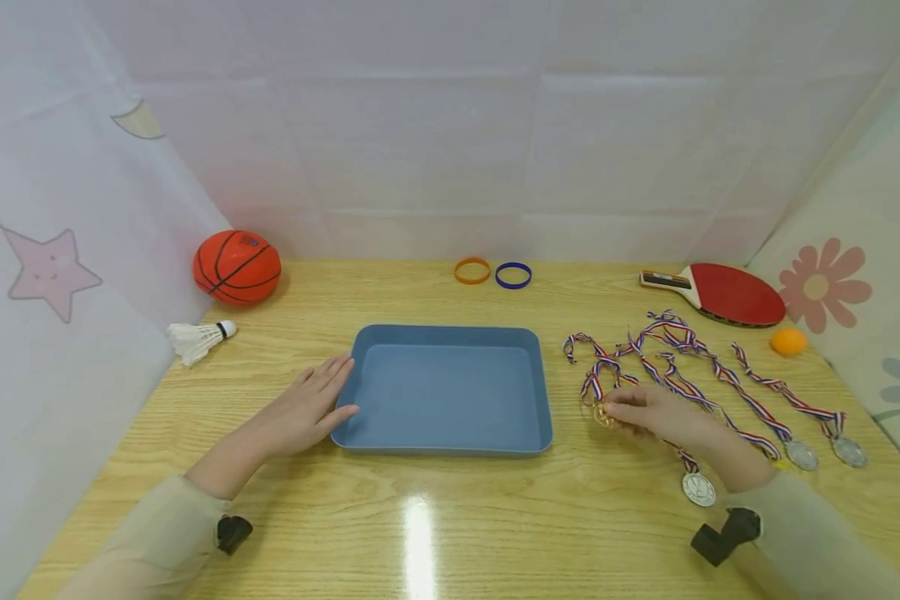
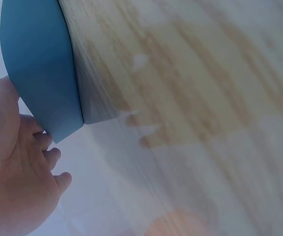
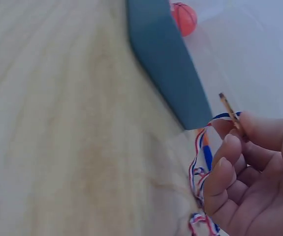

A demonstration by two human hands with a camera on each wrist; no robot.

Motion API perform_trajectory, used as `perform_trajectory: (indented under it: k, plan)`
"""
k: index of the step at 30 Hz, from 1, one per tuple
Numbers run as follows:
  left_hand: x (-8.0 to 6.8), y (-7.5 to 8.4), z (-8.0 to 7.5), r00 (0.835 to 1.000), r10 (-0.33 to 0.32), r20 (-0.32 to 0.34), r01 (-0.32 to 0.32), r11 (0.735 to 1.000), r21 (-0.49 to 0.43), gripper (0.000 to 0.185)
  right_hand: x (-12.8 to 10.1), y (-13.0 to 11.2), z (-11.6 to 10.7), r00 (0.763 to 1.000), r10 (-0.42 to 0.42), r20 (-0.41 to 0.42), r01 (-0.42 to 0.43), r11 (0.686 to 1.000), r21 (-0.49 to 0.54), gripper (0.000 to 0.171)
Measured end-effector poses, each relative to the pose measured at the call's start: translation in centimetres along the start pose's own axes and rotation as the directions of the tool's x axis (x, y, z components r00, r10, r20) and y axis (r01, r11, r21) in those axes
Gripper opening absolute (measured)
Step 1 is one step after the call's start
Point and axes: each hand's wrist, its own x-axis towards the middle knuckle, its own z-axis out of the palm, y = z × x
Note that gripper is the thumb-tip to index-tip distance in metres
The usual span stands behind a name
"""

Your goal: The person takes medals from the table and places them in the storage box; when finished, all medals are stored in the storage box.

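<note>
- Two bare hands work at the pale wooden worktop (image 1: 450,517): the left hand (image 1: 307,410) lies flat with straight fingers against the near left rim of the shallow blue rectangular plastic tray (image 1: 450,335), and the right hand (image 1: 648,414) pinches a small gold medal disc (image 1: 604,414) between thumb and fingertips.
- The right wrist view shows the gold disc (image 3: 230,112) edge-on in that grip, with its red, white and blue striped ribbon (image 3: 198,164) trailing down to the wood just beside the tray's corner.
- The gold medal sits just right of the tray's near right corner; its ribbon (image 1: 592,367) loops back on the worktop behind the hand.
- Three silver medals on matching striped ribbons lie close by: one disc (image 1: 698,489) near the right wrist, two more (image 1: 801,454) and (image 1: 849,451) further right. Their ribbons cross near the far end, so I judge a slow, straight lift best, to keep the gold one's ribbon from dragging its neighbours.
- A firm pinch on the disc's rim seems wise, since the ribbon's weight could tip it.
- The flat left hand looks well placed to keep the tray from sliding.
- Further back rest an orange basketball (image 1: 237,267), a white shuttlecock (image 1: 197,338), an orange wristband (image 1: 472,270), a blue wristband (image 1: 513,275), a red table-tennis bat (image 1: 720,292) and a small orange ball (image 1: 788,341).
</note>
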Motion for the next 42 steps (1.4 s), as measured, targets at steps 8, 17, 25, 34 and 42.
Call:
perform_trajectory:
  k: [8,17,25,34,42]
  plan:
    - [-0.1,0.0,0.0,1.0,-0.002,0.001,0.002,1.0,-0.002,0.073,0.3,-2.4,-2.4,0.986,0.008,-0.168,0.043,0.953,0.301,0.021]
    - [-0.1,0.1,-0.1,1.0,0.013,-0.028,-0.013,1.0,0.001,0.072,0.9,-4.7,-5.2,0.968,-0.17,-0.184,0.247,0.779,0.576,0.028]
    - [-0.1,0.2,-0.2,1.0,0.011,-0.02,-0.011,1.0,0.003,0.071,0.8,-7.8,-6.8,0.945,-0.211,-0.25,0.324,0.697,0.639,0.025]
    - [0.0,0.3,-0.2,1.0,0.009,-0.015,-0.009,1.0,0.004,0.071,1.0,-10.1,-8.0,0.876,-0.41,-0.253,0.457,0.541,0.706,0.03]
    - [0.0,0.2,-0.1,1.0,0.01,-0.016,-0.01,1.0,0.002,0.072,0.8,-11.3,-8.8,0.801,-0.522,-0.292,0.557,0.475,0.681,0.028]
